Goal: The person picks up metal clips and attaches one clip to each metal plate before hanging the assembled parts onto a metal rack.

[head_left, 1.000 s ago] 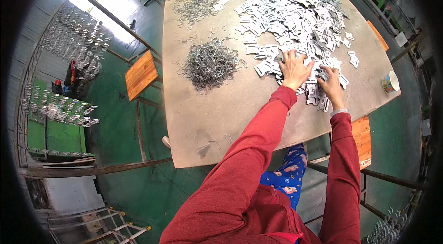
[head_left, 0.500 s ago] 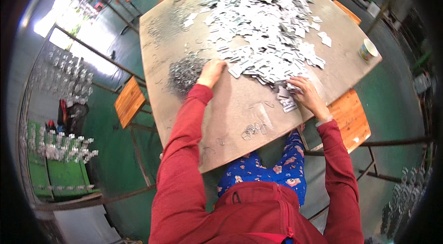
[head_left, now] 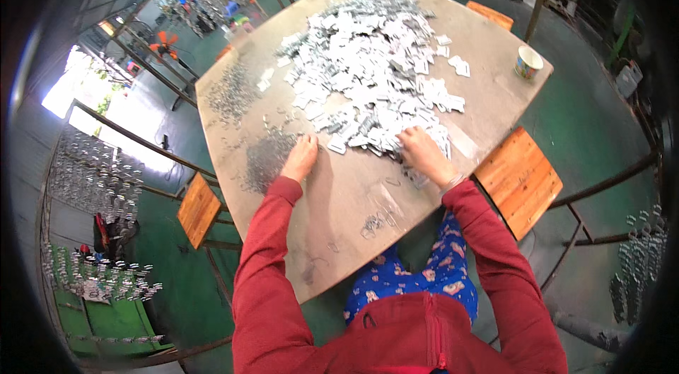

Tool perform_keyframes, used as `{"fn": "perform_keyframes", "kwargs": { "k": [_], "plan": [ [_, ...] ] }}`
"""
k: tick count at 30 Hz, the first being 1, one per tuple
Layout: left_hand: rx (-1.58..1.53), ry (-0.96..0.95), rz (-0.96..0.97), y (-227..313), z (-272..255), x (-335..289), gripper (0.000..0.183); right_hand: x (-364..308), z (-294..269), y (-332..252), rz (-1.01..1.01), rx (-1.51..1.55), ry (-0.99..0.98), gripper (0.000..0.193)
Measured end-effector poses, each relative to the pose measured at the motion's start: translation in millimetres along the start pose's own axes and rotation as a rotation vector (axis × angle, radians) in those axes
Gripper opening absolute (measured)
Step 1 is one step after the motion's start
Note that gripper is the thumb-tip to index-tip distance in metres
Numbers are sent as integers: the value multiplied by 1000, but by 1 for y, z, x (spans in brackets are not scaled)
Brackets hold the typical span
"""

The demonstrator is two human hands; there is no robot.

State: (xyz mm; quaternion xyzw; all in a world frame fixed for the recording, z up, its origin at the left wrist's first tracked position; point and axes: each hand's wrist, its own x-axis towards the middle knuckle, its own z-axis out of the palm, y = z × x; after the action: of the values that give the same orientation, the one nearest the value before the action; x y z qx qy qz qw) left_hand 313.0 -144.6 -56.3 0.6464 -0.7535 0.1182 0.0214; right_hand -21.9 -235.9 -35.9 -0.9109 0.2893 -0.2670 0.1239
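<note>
My left hand (head_left: 302, 157) rests at the right edge of a dark heap of small wire hooks (head_left: 267, 163). Its fingers are drawn together, and whatever is between them is too small to make out. My right hand (head_left: 426, 154) reaches over the near edge of a large pile of flat silvery-white metal pieces (head_left: 368, 55). Those fingers are bent down and closed among the pieces, so the fingertips and anything in them are hidden. Below the right hand, a few wire loops (head_left: 370, 225) lie near the front edge of the tan table (head_left: 339, 197).
A paper cup (head_left: 528, 62) stands at the table's right corner. More scattered hooks (head_left: 232, 93) lie at the far left. Wooden stools stand at the left (head_left: 200, 210), right (head_left: 520, 179) and far side (head_left: 489, 16). Racks of hanging metal parts (head_left: 95, 176) flank the table.
The view has shifted, so the table sits lower and further left. My right hand has moved from the pile's near right corner, with loose pieces under it, onto the pile's edge. My left hand stays by the hooks.
</note>
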Motion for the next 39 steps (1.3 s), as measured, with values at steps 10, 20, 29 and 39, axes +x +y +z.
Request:
{"fn": "perform_keyframes", "kwargs": {
  "k": [10,20,29,39],
  "plan": [
    [-302,53,-115,21,-29,-4,11,-19,-10,-14,77,305,272,11],
    [-436,201,-372,66,-52,-17,13,-53,-36,-61,608,1327,152,30],
    [-1865,-65,-497,211,-121,-50,13,-124,-39,-103,666,1292,250,18],
    [-1925,-71,-526,240,-106,-51,20,-148,-43,-118,692,1215,280,15]
  ]
}}
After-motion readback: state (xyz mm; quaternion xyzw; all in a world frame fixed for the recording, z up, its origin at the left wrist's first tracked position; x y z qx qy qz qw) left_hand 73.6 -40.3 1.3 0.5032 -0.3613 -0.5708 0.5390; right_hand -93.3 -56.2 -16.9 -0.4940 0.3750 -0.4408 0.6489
